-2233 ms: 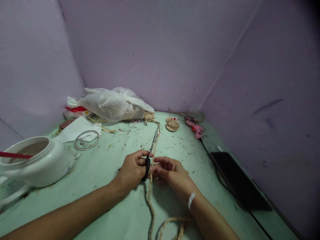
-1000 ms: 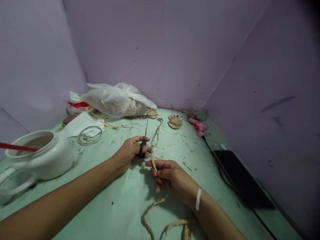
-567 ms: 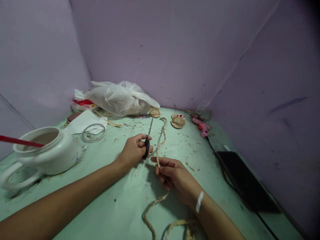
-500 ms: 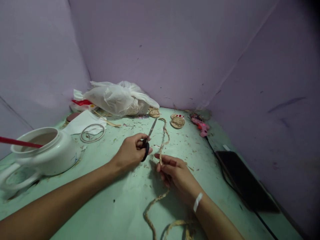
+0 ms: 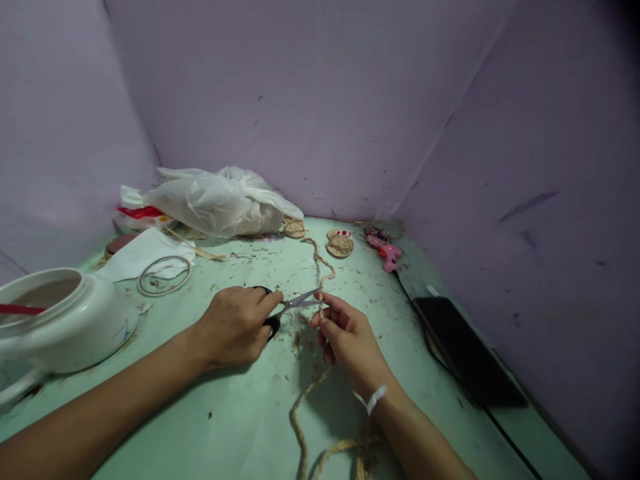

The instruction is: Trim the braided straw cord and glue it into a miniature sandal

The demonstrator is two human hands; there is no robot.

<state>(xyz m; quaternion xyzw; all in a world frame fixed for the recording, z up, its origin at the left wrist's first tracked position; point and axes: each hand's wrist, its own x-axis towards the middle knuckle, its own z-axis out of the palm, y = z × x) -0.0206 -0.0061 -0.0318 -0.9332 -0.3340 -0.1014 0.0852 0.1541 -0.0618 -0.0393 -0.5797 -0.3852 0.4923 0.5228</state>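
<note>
My left hand grips a pair of black-handled scissors by the finger loops. The blades are parted and lie on either side of a braided straw cord, just above the fingertips of my right hand. That hand pinches the cord between thumb and fingers. From the pinch, one end of the cord runs away across the table towards the back; the other drops down and curls near the front edge of the view. Coiled straw pieces lie farther back, one with red and white beads on it.
A white pot with a red stick stands at left. Behind it are a metal ring, white paper and a white plastic bag. At right lie a pink glue gun, its black cable and a dark phone-like slab.
My left hand has turned the scissors from pointing away to pointing right, opened the blades and brought them around the cord. The right hand still pinches it. The view has shifted slightly right.
</note>
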